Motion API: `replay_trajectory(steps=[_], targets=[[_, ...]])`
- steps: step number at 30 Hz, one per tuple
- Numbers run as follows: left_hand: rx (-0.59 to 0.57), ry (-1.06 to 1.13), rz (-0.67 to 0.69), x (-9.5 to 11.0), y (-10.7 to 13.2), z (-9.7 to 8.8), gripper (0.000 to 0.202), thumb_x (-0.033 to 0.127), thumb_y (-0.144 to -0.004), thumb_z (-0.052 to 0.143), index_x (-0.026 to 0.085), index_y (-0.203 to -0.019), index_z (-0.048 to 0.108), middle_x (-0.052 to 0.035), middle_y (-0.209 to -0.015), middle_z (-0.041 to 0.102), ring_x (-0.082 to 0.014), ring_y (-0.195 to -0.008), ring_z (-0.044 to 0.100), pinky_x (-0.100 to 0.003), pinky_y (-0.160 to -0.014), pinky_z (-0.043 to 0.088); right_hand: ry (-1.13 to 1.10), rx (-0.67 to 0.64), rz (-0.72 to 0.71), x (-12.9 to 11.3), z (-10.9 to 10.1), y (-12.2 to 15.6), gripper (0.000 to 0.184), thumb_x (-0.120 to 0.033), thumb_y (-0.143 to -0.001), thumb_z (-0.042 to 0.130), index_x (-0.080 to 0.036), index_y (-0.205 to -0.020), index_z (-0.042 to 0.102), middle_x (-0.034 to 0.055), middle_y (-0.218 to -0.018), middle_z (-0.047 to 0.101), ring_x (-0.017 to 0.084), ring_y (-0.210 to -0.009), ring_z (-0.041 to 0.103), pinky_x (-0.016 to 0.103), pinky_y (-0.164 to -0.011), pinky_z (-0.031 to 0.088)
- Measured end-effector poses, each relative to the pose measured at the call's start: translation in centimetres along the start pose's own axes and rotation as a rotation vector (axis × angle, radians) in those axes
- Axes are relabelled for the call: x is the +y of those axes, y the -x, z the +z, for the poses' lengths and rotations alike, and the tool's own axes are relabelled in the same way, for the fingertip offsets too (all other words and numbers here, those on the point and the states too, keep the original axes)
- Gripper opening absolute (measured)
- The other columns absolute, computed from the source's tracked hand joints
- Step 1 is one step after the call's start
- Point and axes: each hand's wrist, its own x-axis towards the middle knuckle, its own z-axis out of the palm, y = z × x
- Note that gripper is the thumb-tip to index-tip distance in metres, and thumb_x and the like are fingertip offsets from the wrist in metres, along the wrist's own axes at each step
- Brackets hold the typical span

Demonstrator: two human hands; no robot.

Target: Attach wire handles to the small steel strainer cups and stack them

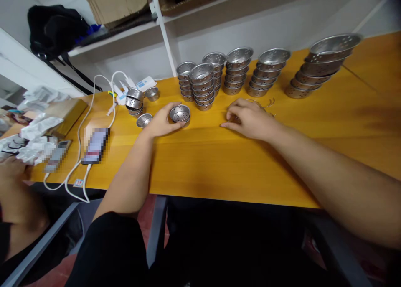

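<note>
My left hand (163,122) curls round a short stack of perforated metal cups (180,113) on the wooden table, thumb at the near side and fingers at the far side. To the right, my right hand (246,118) rests low over the table with its fingers bent inward. Something small and thin shows under those fingertips, too unclear to name. Thin curved wire-like pieces (270,103) stick out just beyond that hand. Tall stacks of similar cups stand behind both hands, the closest being a leaning stack (203,86).
Loose small cups (144,120) and a tilted stack (134,100) lie left of my left hand. Farther left are a phone (95,146), white cables (79,140), plastic bags (37,138) and another person's arm (21,199). Shelves (166,32) back the table.
</note>
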Motion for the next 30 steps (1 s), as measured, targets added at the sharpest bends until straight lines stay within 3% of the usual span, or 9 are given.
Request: replay_trajectory(steps=[4,8,13,18,20,23,25,27,30], targets=[[-0.004,0.073,0.014,-0.5,-0.1,0.0,0.109,0.077,-0.09,0.086,0.009,-0.171,0.061,-0.0281,-0.178,0.068,-0.0437,-0.165,0.07,-0.062,-0.148,0.053,-0.032,-0.006,-0.001,-0.1,-0.2,0.0,0.024,-0.048,-0.105,0.083,-0.029,-0.104,0.07,0.0163,-0.127,0.073,0.041,-0.113,0.076,0.061,-0.109,0.063],[-0.028,0.166,0.014,-0.9,-0.4,0.0,0.105,0.084,-0.091,0.088,0.016,-0.168,0.065,-0.0236,-0.174,0.073,-0.0409,-0.157,0.077,-0.062,-0.142,0.06,-0.051,-0.011,0.0,-0.2,-0.3,0.0,0.023,-0.046,-0.104,0.085,-0.028,-0.104,0.07,0.0155,-0.128,0.074,0.041,-0.116,0.077,0.061,-0.11,0.062],[-0.011,0.198,0.0,-1.4,-0.7,0.5,0.106,0.082,-0.093,0.087,0.016,-0.172,0.061,-0.0232,-0.175,0.073,-0.0392,-0.156,0.078,-0.06,-0.141,0.061,-0.046,-0.018,-0.002,-0.3,-0.3,0.0,0.023,-0.046,-0.104,0.085,-0.028,-0.105,0.07,0.0156,-0.128,0.074,0.041,-0.119,0.076,0.061,-0.111,0.061],[0.007,0.134,0.011,-1.0,-0.7,1.3,0.102,0.077,-0.098,0.08,0.015,-0.175,0.056,-0.0252,-0.184,0.064,-0.0408,-0.168,0.069,-0.063,-0.148,0.054,-0.028,-0.021,-0.015,0.2,0.3,-0.1,0.024,-0.051,-0.106,0.081,-0.029,-0.104,0.071,0.0161,-0.125,0.075,0.043,-0.12,0.075,0.065,-0.111,0.061],[0.046,0.05,0.029,-0.5,-0.5,1.1,0.099,0.079,-0.1,0.076,0.015,-0.174,0.056,-0.0255,-0.186,0.061,-0.0418,-0.172,0.065,-0.065,-0.15,0.05,-0.026,-0.023,-0.02,0.4,0.5,0.0,0.023,-0.052,-0.107,0.079,-0.03,-0.104,0.071,0.0159,-0.123,0.075,0.043,-0.12,0.075,0.066,-0.111,0.062],[0.209,-0.089,0.031,-0.2,-0.2,0.1,0.085,0.077,-0.106,0.069,0.02,-0.168,0.062,-0.0223,-0.181,0.066,-0.0392,-0.164,0.07,-0.064,-0.146,0.053,-0.025,-0.021,-0.019,0.5,0.6,0.0,0.024,-0.053,-0.107,0.077,-0.03,-0.105,0.072,0.0161,-0.122,0.075,0.043,-0.118,0.075,0.065,-0.111,0.062],[0.349,-0.202,-0.019,-0.5,0.1,-1.0,0.07,0.073,-0.108,0.07,0.023,-0.157,0.07,-0.0199,-0.169,0.075,-0.0398,-0.158,0.072,-0.066,-0.144,0.054,-0.025,-0.026,-0.02,0.4,0.6,0.0,0.026,-0.054,-0.107,0.077,-0.029,-0.105,0.073,0.0165,-0.122,0.075,0.043,-0.119,0.075,0.066,-0.111,0.061],[0.434,-0.307,-0.154,-1.0,0.6,-1.8,0.064,0.07,-0.099,0.082,0.022,-0.143,0.076,-0.0222,-0.159,0.078,-0.0479,-0.158,0.071,-0.075,-0.143,0.052,-0.025,-0.029,-0.021,0.3,0.5,0.0,0.027,-0.055,-0.107,0.076,-0.029,-0.105,0.072,0.0171,-0.122,0.075,0.044,-0.122,0.074,0.066,-0.111,0.06],[0.362,-0.39,-0.411,-1.3,1.2,-2.4,0.067,0.064,-0.088,0.093,0.019,-0.134,0.077,-0.0283,-0.153,0.079,-0.0571,-0.15,0.075,-0.084,-0.133,0.056,-0.025,-0.032,-0.019,0.3,0.5,0.0,0.027,-0.055,-0.107,0.075,-0.028,-0.106,0.071,0.0177,-0.122,0.075,0.045,-0.124,0.073,0.066,-0.112,0.059]])
